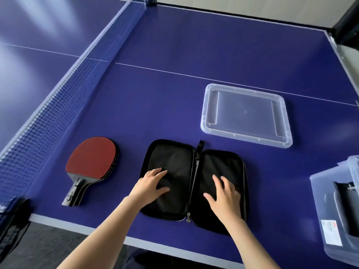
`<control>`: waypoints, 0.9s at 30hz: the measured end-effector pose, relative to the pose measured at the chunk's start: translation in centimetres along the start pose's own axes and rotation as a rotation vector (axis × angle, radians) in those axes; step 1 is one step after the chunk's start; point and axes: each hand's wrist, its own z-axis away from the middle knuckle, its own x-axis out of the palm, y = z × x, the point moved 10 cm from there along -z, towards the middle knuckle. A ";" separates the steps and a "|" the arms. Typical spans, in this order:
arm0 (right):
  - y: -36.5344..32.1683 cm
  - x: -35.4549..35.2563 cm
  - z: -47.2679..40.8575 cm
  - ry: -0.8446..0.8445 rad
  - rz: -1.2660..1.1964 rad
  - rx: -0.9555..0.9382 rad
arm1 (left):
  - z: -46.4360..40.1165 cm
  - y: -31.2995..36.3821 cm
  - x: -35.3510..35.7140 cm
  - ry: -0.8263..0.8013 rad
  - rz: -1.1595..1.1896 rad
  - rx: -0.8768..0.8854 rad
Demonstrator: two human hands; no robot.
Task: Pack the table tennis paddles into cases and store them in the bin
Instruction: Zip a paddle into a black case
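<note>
case (194, 179) lies open flat at 6 o'clock on surface (174, 94) | left hand (150, 186), right hand (225, 197) spread flat on it, holding nothing | paddle (93, 162) at 9 o'clock: light, stiff, take its handle | bin (338, 206) at 3 o'clock

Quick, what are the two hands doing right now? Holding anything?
Left hand: open, fingers spread on the left half of the open black case, holding nothing.
Right hand: open, fingers spread over the right half, holding nothing.
</note>
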 end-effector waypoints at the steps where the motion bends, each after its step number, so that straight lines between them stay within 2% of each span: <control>1: -1.3 -1.2 -0.1 0.083 -0.070 0.015 | 0.2 -0.6 -1.8 0.080 0.074 0.006; 3: -4.3 -2.8 -0.4 0.219 -0.284 0.031 | 1.3 -2.7 -5.7 0.264 0.161 0.003; 5: -8.1 -3.1 -0.7 0.286 -0.480 0.024 | 3.0 -6.2 -9.5 0.445 0.204 -0.039; 8: -14.5 -1.4 -1.3 0.221 -0.689 0.027 | 5.6 -13.4 -14.0 0.636 0.265 -0.202; 10: -18.9 0.7 -1.8 0.127 -0.774 0.045 | 7.1 -19.1 -15.5 0.673 0.341 -0.368; 13: -24.5 4.3 -2.4 -0.029 -0.845 0.101 | 7.6 -25.9 -15.2 0.578 0.456 -0.536; 17: -29.5 8.1 -3.0 -0.163 -0.899 0.185 | 6.5 -30.3 -13.1 0.419 0.643 -0.596; 20: -31.3 9.6 -3.6 -0.189 -0.881 0.236 | 5.4 -31.1 -11.6 0.315 0.733 -0.575; 23: -31.7 10.1 -4.3 -0.170 -0.848 0.272 | 4.5 -31.5 -10.8 0.279 0.787 -0.561; 27: -32.6 10.7 -5.0 -0.163 -0.811 0.275 | 3.6 -31.7 -10.3 0.218 0.757 -0.579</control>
